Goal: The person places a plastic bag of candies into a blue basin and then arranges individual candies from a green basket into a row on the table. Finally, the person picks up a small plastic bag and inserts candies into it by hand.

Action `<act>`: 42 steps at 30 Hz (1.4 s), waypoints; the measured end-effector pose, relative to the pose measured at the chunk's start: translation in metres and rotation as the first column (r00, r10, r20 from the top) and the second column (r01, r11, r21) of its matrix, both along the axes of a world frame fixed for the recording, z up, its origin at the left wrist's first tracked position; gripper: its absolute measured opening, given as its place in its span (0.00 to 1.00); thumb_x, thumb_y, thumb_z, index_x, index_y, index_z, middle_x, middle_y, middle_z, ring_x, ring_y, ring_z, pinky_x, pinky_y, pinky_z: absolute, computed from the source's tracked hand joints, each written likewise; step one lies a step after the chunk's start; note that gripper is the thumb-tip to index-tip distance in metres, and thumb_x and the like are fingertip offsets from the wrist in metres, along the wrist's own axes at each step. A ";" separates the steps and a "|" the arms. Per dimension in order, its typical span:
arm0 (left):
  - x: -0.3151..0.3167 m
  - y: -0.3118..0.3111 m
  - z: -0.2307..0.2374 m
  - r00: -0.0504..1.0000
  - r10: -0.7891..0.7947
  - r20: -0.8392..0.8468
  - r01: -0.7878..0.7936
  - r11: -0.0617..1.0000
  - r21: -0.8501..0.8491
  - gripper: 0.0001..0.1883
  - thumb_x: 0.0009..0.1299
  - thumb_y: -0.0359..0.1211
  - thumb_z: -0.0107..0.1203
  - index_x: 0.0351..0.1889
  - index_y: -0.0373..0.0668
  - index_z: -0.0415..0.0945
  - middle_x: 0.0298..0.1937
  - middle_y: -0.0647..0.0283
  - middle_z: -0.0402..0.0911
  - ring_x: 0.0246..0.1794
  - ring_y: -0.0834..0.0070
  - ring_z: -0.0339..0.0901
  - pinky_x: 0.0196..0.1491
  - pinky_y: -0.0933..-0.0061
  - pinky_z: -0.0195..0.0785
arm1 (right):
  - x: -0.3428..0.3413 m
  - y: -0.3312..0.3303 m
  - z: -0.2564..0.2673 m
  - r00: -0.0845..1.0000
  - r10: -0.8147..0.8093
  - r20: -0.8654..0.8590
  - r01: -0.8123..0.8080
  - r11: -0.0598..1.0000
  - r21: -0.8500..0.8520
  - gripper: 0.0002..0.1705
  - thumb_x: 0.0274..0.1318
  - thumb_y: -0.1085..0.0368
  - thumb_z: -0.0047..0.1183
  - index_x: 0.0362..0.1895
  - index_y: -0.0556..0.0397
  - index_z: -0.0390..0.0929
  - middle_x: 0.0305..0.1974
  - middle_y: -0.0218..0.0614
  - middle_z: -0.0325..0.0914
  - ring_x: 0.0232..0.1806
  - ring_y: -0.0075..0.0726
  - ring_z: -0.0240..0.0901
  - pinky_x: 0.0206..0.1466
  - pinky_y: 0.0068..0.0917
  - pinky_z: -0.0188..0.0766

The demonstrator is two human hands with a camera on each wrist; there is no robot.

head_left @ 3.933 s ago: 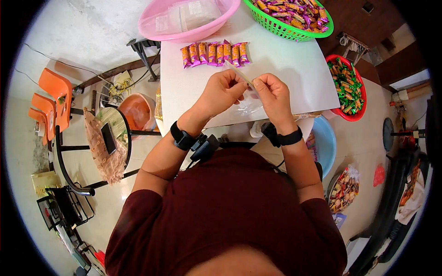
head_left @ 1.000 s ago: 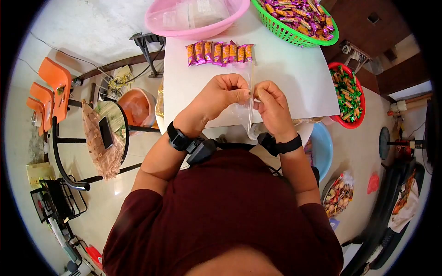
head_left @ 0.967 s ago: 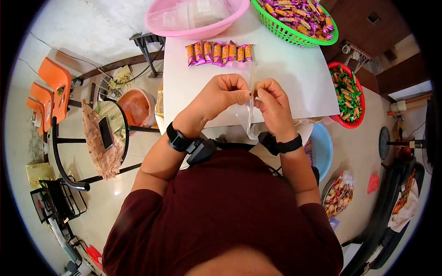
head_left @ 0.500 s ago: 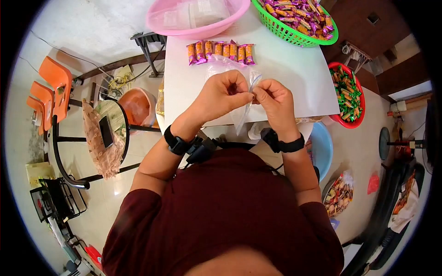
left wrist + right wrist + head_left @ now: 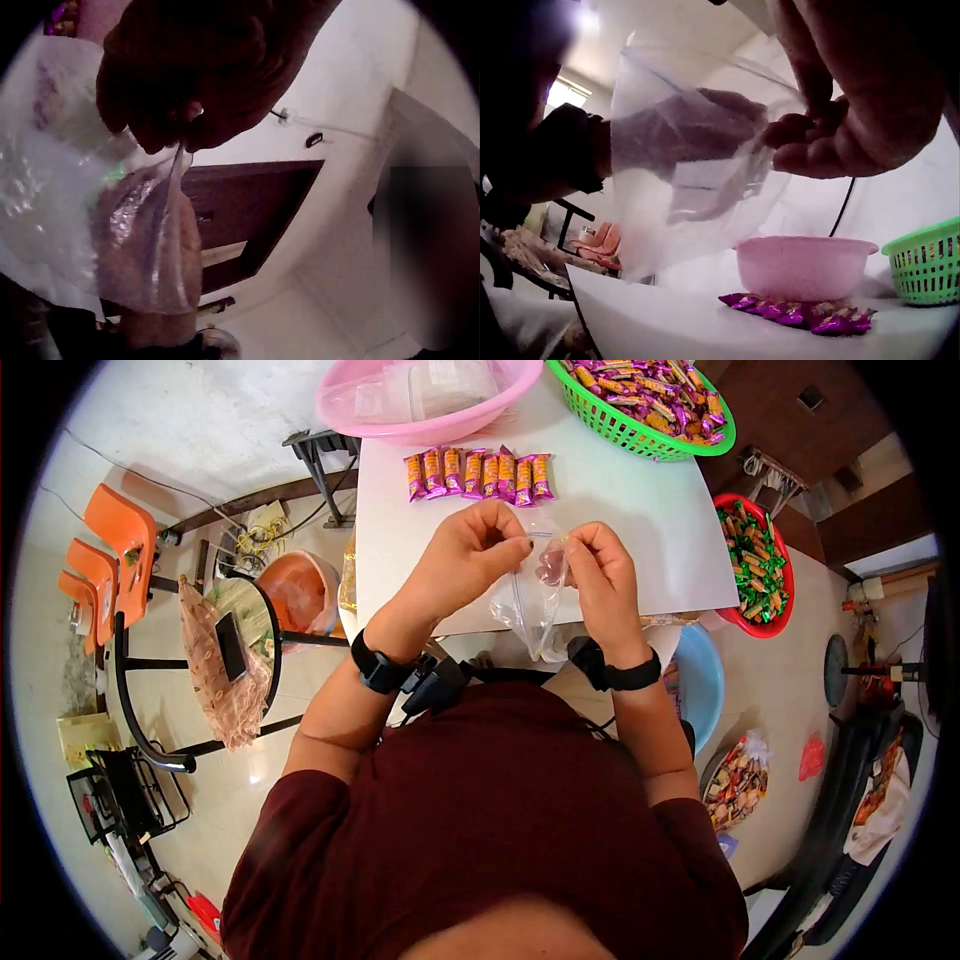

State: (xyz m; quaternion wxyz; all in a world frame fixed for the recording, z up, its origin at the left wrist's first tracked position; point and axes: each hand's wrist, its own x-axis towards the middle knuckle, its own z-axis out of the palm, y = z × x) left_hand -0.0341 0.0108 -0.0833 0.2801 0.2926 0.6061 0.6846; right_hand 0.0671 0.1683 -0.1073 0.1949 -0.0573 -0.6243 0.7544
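A clear zip bag (image 5: 528, 608) hangs between both hands above the table's near edge. My left hand (image 5: 470, 558) pinches one side of its mouth between thumb and fingers. On the other side, my right hand (image 5: 603, 575) pinches the opposite edge. Seen from the right wrist, the bag (image 5: 705, 157) is spread out flat and see-through, the left hand showing behind it. From the left wrist, the bag's edge runs down from the left fingers (image 5: 180, 124). Beyond the hands lies a row of purple-and-orange wrapped snack bars (image 5: 478, 476).
A pink basin (image 5: 420, 430) of clear bags stands at the table's far left. Beside it is a green basket (image 5: 640, 435) heaped with purple-wrapped snacks. A red basin (image 5: 785, 575) of green-wrapped snacks sits off the right edge, with a blue tub (image 5: 708, 685) below.
The bag was held edge-on with the hands close together; now the hands are farther apart and the bag is spread and hangs lower. The snack row has stayed put.
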 end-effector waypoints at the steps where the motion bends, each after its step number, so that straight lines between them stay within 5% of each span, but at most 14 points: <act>1: 0.001 0.002 -0.005 0.997 0.048 -0.064 -0.048 0.999 -0.001 0.08 0.66 0.26 0.58 0.41 0.40 0.74 0.28 0.72 0.74 0.30 0.84 0.71 0.34 0.81 0.65 | -0.001 0.001 -0.003 1.000 -0.017 -0.004 0.017 1.000 0.026 0.05 0.65 0.69 0.49 0.34 0.56 0.72 0.29 0.28 0.77 0.32 0.17 0.72 0.35 0.19 0.72; 4: 0.011 0.005 0.006 0.890 0.128 -0.438 -0.214 0.965 -0.153 0.12 0.64 0.25 0.59 0.45 0.41 0.74 0.26 0.69 0.73 0.28 0.82 0.72 0.32 0.78 0.67 | -0.004 0.000 -0.005 0.988 -0.143 -0.064 0.156 0.915 0.373 0.03 0.62 0.70 0.51 0.35 0.56 0.72 0.28 0.34 0.77 0.29 0.23 0.74 0.34 0.21 0.71; 6: 0.018 0.009 0.014 0.680 0.104 -0.726 -0.361 0.909 -0.207 0.14 0.62 0.25 0.59 0.46 0.43 0.75 0.26 0.63 0.74 0.26 0.74 0.76 0.31 0.73 0.69 | -0.004 0.001 -0.002 0.990 -0.120 -0.073 0.141 0.837 0.528 0.04 0.59 0.71 0.53 0.36 0.56 0.72 0.29 0.38 0.77 0.28 0.30 0.74 0.33 0.25 0.71; 9: 0.011 0.014 0.007 0.444 0.058 -0.894 -0.454 0.875 -0.168 0.11 0.60 0.28 0.58 0.42 0.45 0.76 0.28 0.60 0.79 0.28 0.60 0.79 0.30 0.62 0.71 | -0.006 -0.003 0.003 0.985 -0.124 -0.117 0.170 0.780 0.603 0.07 0.54 0.71 0.57 0.37 0.55 0.72 0.29 0.40 0.76 0.28 0.39 0.75 0.33 0.30 0.72; 16: 0.006 0.027 0.013 0.489 0.259 -0.833 -0.537 0.842 -0.053 0.10 0.61 0.26 0.55 0.40 0.45 0.76 0.29 0.58 0.81 0.27 0.57 0.79 0.30 0.61 0.70 | -0.005 0.000 -0.003 0.945 -0.274 -0.177 0.298 0.511 0.806 0.17 0.46 0.72 0.59 0.42 0.53 0.72 0.33 0.39 0.74 0.34 0.43 0.74 0.38 0.36 0.72; 21: 0.002 0.026 0.009 0.514 0.322 -0.795 -0.538 0.843 -0.007 0.14 0.62 0.24 0.57 0.46 0.44 0.76 0.25 0.60 0.77 0.23 0.64 0.76 0.28 0.67 0.69 | -0.005 0.021 -0.016 0.925 -0.358 -0.126 0.315 0.540 0.780 0.13 0.48 0.73 0.58 0.40 0.54 0.73 0.34 0.39 0.75 0.31 0.41 0.74 0.36 0.33 0.73; 27: -0.009 0.020 0.000 0.022 0.119 -0.993 -0.620 0.780 0.080 0.13 0.58 0.26 0.59 0.42 0.46 0.77 0.36 0.64 0.77 0.28 0.64 0.77 0.30 0.61 0.70 | -0.002 0.028 -0.006 0.898 -0.419 -0.134 0.381 0.590 0.712 0.08 0.51 0.72 0.58 0.36 0.55 0.74 0.32 0.40 0.76 0.27 0.40 0.75 0.31 0.31 0.73; 30: -0.006 0.018 -0.011 0.027 -0.066 -0.997 -0.557 0.828 -0.069 0.06 0.59 0.28 0.59 0.33 0.45 0.75 0.32 0.63 0.76 0.28 0.62 0.77 0.30 0.60 0.69 | 0.002 0.024 -0.002 0.912 -0.380 -0.157 0.360 0.554 0.751 0.08 0.51 0.72 0.57 0.37 0.54 0.75 0.34 0.41 0.76 0.29 0.45 0.75 0.32 0.34 0.74; 33: -0.002 0.021 -0.011 0.219 -0.079 -0.972 -0.533 0.825 -0.188 0.05 0.61 0.30 0.59 0.28 0.45 0.73 0.30 0.62 0.75 0.29 0.59 0.77 0.30 0.58 0.69 | 0.003 0.029 -0.006 0.927 -0.329 -0.182 0.325 0.457 0.828 0.09 0.50 0.74 0.56 0.38 0.54 0.76 0.35 0.43 0.76 0.33 0.50 0.76 0.35 0.37 0.74; 36: -0.016 0.039 0.001 0.291 -0.115 -0.950 -0.551 0.791 -0.265 0.04 0.61 0.29 0.59 0.31 0.45 0.75 0.30 0.61 0.76 0.30 0.58 0.77 0.30 0.59 0.69 | -0.003 0.049 0.000 0.924 -0.328 -0.194 0.312 0.356 0.881 0.09 0.50 0.76 0.55 0.38 0.54 0.76 0.37 0.43 0.76 0.36 0.51 0.76 0.36 0.39 0.73; 40: -0.025 0.057 0.023 0.219 0.199 -0.955 -0.490 0.869 0.069 0.09 0.60 0.27 0.59 0.38 0.46 0.76 0.36 0.58 0.79 0.33 0.58 0.78 0.32 0.60 0.70 | -0.010 0.061 0.039 0.818 -0.417 -0.396 0.528 0.271 0.805 0.10 0.49 0.77 0.53 0.38 0.54 0.77 0.37 0.43 0.76 0.37 0.50 0.75 0.36 0.39 0.73; 42: -0.023 0.058 0.018 0.164 0.227 -0.960 -0.416 0.898 0.141 0.09 0.60 0.27 0.58 0.38 0.46 0.76 0.36 0.58 0.78 0.33 0.58 0.78 0.33 0.60 0.71 | -0.001 0.059 0.041 0.751 -0.465 -0.469 0.610 0.216 0.762 0.09 0.48 0.76 0.53 0.36 0.52 0.78 0.36 0.40 0.75 0.36 0.48 0.75 0.36 0.38 0.73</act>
